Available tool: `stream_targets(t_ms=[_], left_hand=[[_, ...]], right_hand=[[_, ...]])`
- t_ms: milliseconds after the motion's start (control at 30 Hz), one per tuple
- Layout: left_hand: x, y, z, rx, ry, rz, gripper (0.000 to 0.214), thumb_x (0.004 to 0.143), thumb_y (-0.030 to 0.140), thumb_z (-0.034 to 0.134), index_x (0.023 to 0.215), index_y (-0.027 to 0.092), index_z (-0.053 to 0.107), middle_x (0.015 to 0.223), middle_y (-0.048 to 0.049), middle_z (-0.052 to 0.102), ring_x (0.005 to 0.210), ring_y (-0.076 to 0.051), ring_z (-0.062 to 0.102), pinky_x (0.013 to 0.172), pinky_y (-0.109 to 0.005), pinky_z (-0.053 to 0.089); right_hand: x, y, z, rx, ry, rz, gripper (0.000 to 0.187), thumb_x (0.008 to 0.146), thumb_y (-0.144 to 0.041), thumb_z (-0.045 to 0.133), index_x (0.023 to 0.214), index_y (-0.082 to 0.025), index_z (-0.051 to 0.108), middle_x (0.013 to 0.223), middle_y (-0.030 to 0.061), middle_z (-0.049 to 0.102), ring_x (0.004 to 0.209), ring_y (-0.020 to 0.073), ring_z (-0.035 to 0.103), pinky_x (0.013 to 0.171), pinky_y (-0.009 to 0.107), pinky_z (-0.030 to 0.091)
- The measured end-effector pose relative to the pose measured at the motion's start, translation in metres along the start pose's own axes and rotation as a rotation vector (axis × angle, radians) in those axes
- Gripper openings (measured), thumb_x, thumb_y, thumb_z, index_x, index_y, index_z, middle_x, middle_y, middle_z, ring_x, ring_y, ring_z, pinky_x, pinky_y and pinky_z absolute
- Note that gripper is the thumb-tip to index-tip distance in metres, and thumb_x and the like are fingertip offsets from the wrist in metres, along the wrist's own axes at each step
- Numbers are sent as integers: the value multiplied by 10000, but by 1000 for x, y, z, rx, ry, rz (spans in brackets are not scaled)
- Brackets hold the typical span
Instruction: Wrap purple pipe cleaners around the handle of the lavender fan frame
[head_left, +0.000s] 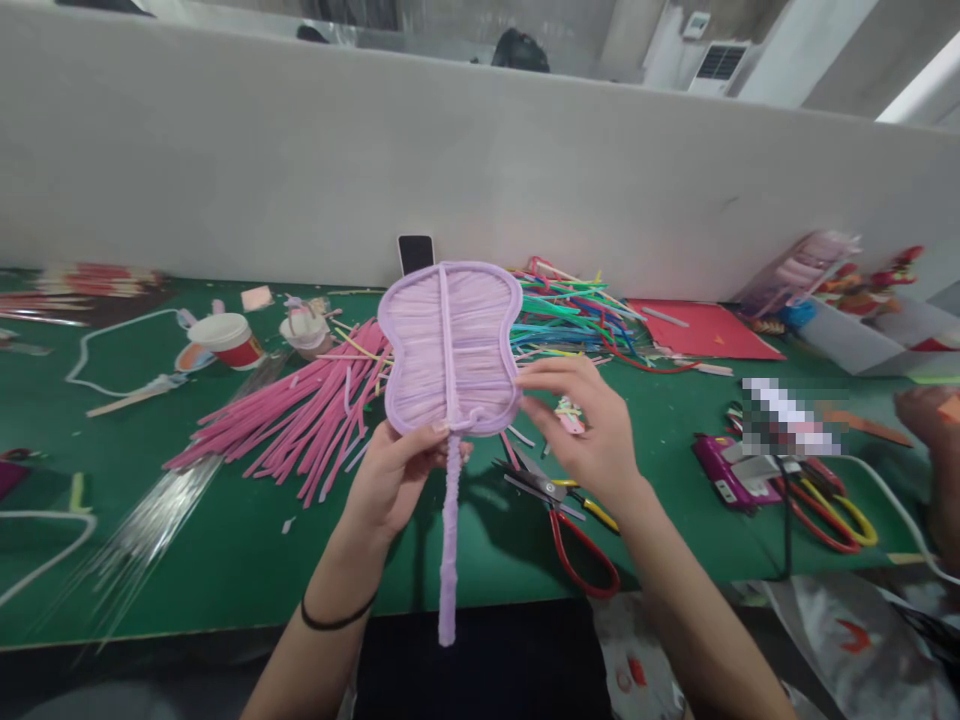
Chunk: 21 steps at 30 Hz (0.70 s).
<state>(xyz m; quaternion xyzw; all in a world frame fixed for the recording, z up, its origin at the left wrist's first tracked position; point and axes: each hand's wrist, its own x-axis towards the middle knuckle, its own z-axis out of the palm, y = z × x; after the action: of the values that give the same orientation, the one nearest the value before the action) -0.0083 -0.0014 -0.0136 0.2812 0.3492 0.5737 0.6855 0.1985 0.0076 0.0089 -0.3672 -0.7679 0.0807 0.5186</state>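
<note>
A lilac hand fan (420, 335) of fuzzy pipe cleaners is held upright over the table, its wavy-edged panel split by a central rib. Its wrapped handle (448, 560) hangs down toward my lap. My left hand (394, 465) is closed around the base of the panel where the handle starts, thumb in front and the other fingers partly hidden behind. With thumb and fingertips, my right hand (581, 420) pinches the fan's lower right edge. Below that hand lie red-handled scissors (577, 550) and pliers with yellow-and-red grips (596, 508).
Pink pipe cleaners (292, 420) spread to the left beside clear thin strips (161, 515) and a paper cup (227, 340). Multicoloured pipe cleaners (570, 310) and red sheets (709, 330) lie behind. At right are a purple device (731, 470) and another person's hand (926, 415).
</note>
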Motion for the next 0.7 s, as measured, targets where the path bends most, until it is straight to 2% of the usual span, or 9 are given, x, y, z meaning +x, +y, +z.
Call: stream_targets(t_ms=[33,67,100,167,233,367,533,600,700], left_hand=[[-2,1,0,13,-17,5,242,575,157,906,769,91,777,675,-52,761,532,-173,711,529,-229,614],[-3,2,1,22,-39,5,247,574,164,910,773,93,782,682,-56,765,528,-177,712,526,-236,618],[-5,2,2,27,-62,1,257,573,168,913,786,98,788,692,-58,770,525,-180,712,524,-242,622],[-7,3,5,29,-101,-10,281,578,169,915,827,109,800,702,-59,775,517,-177,708,513,-239,617],[-8,2,8,29,-118,-28,277,596,176,912,843,113,805,693,-61,772,516,-173,707,497,-220,603],[-9,-1,7,17,-112,-54,268,601,182,914,839,121,807,682,-54,769,517,-170,709,500,-212,604],[-6,-1,8,1,-129,-81,259,610,198,922,821,113,797,666,-50,761,535,-170,720,506,-192,603],[-5,-1,9,-10,-135,-99,259,605,202,930,804,115,789,645,-38,749,542,-168,725,496,-171,592],[-5,-1,9,-12,-148,-110,273,614,204,929,834,123,788,682,-34,760,562,-170,731,527,-193,615]], right_hand=[[-7,3,2,76,94,151,146,959,-201,608,1073,-244,688,1075,58,742,971,203,676,825,366,540],[-13,7,7,149,92,266,150,956,-236,614,1092,-245,678,1049,54,744,922,196,688,773,346,552],[-19,10,12,225,21,300,158,929,-254,645,1081,-236,685,1035,56,751,903,201,697,756,342,563],[-27,15,26,291,-86,281,259,833,-257,732,1088,-218,708,1125,79,759,964,232,709,823,376,584],[-28,16,38,322,-88,254,303,777,-274,776,1071,-216,736,1198,89,755,1031,265,717,887,411,589],[-23,11,49,337,-25,195,227,762,-238,772,989,-232,771,1136,70,785,1074,284,724,951,436,577],[-26,4,58,428,45,261,229,752,-232,758,980,-206,750,984,62,809,893,247,761,837,376,609],[-27,3,63,398,113,270,199,752,-216,733,951,-206,745,965,61,806,867,244,757,818,370,606],[-26,5,66,301,175,178,170,770,-196,696,931,-219,744,1002,70,794,915,251,744,825,373,590]])
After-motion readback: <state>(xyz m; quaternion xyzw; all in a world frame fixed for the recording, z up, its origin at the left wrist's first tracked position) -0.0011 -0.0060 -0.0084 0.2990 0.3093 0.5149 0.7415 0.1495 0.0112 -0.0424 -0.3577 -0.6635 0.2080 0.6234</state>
